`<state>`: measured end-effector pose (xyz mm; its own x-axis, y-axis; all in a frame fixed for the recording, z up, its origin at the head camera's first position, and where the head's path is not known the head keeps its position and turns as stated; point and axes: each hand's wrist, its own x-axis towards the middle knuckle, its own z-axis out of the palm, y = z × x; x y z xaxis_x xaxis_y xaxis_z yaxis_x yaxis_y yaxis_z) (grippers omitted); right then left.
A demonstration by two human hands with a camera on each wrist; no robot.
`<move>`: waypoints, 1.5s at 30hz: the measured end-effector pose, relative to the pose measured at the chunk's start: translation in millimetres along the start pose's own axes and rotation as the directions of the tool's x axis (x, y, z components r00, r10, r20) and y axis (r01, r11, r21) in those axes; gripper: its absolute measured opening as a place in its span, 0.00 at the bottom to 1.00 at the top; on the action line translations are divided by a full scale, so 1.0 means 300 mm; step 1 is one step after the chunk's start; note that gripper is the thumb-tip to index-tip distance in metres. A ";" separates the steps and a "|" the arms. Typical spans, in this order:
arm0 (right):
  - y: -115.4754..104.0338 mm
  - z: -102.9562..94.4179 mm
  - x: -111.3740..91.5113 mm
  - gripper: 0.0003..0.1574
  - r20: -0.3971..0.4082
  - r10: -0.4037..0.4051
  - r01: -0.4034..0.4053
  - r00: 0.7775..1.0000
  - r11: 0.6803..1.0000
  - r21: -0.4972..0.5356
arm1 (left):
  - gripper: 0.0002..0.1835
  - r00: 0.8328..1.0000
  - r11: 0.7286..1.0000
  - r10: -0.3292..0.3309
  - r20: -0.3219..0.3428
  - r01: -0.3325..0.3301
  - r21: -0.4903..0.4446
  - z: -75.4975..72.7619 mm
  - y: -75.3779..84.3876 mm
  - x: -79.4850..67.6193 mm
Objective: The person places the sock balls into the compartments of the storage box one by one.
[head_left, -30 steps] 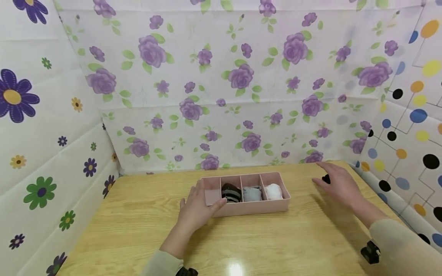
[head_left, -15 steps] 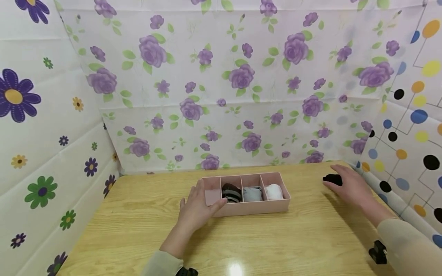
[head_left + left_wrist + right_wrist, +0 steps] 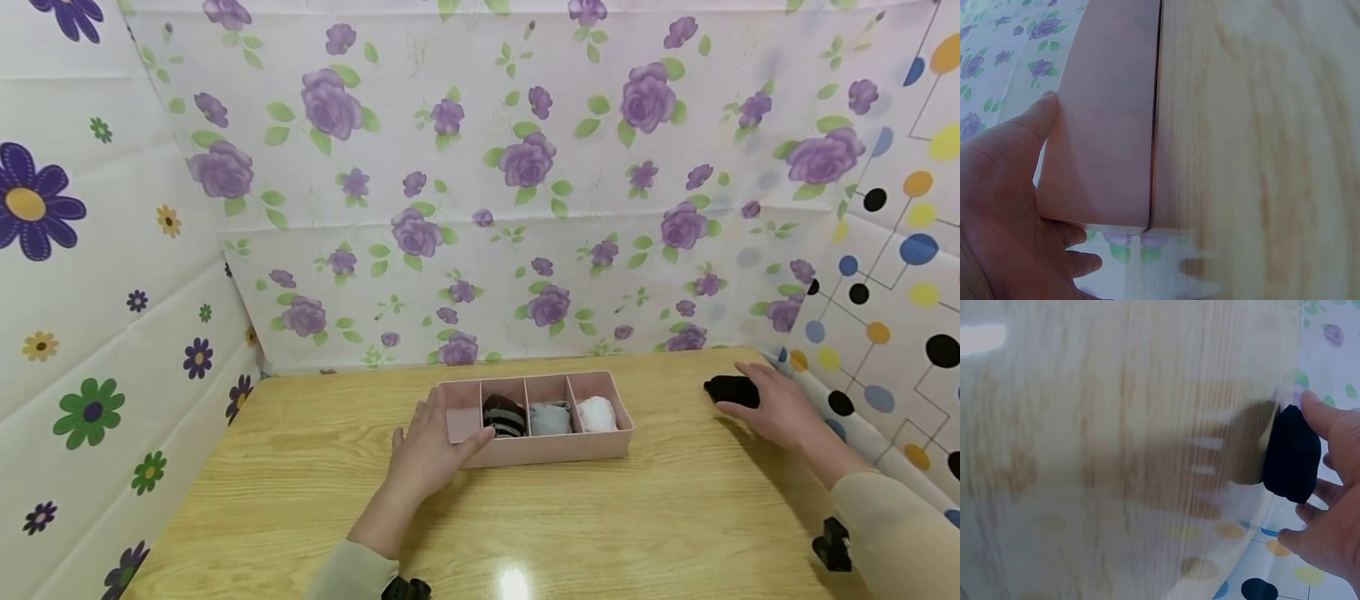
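Note:
A pink divided storage box [image 3: 551, 451] stands on the table, holding a dark striped rolled sock [image 3: 503, 417], a grey one [image 3: 550, 419] and a white one [image 3: 597, 414]; its leftmost compartment holds nothing. My left hand [image 3: 426, 450] rests against the box's left end, thumb at the front rim, fingers spread along the end. Near the table's far right corner lies a black rolled bundle [image 3: 732, 391], probably a sock. My right hand [image 3: 780, 407] is just right of it, thumb and fingers spread on either side. In the right wrist view, the fingers look loose around the black bundle [image 3: 1293, 454].
The wooden table [image 3: 600, 525] reaches back to a wall covering with purple roses [image 3: 525, 162]. A flower-patterned sheet [image 3: 90, 292] closes the left side, a dotted sheet [image 3: 892, 292] the right. A bright reflection shows near the table's front.
My right hand has moved right, uncovering more of the black bundle, which stays about where it was. My left hand and the box have not moved noticeably; the head view has shifted slightly.

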<state>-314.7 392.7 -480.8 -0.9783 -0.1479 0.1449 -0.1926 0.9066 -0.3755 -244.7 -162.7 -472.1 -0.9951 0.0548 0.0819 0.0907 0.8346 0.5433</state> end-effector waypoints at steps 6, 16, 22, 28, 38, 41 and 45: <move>0.013 0.003 -0.008 0.60 0.029 -0.013 0.012 1.000 0.999 0.029 | 0.68 1.000 1.000 -0.003 0.005 0.003 -0.006 -0.003 0.004 -0.002; 0.012 0.009 -0.044 0.58 0.021 -0.003 0.003 1.000 1.000 0.017 | 0.68 1.000 1.000 -0.005 0.000 0.005 -0.001 0.002 0.004 0.000; 0.006 0.003 -0.062 0.60 0.036 0.003 -0.004 0.999 1.000 0.006 | 0.68 1.000 1.000 -0.003 0.007 0.003 -0.001 0.001 0.004 0.001; 0.004 -0.005 -0.054 0.66 0.061 0.013 -0.010 0.998 0.999 -0.050 | 0.68 1.000 1.000 -0.003 0.004 0.003 0.001 0.002 0.002 0.003; -0.005 0.001 -0.070 0.70 0.082 -0.121 0.120 0.989 0.993 0.020 | 0.68 1.000 1.000 -0.004 0.001 0.004 -0.003 0.000 0.000 -0.005; -0.006 0.005 -0.075 0.69 0.107 -0.132 0.128 0.985 0.991 0.047 | 0.68 1.000 1.000 -0.003 0.001 0.003 -0.003 0.001 0.002 -0.005; -0.007 0.005 -0.071 0.68 0.113 -0.112 0.107 0.987 0.993 0.051 | 0.68 1.000 1.000 -0.002 -0.003 0.002 -0.001 -0.001 0.006 -0.002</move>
<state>-293.5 393.3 -484.4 -0.9528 -0.2924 0.0815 -0.2997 0.8644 -0.4037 -244.0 -161.6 -470.8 -0.9952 0.0516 0.0834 0.0889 0.8343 0.5442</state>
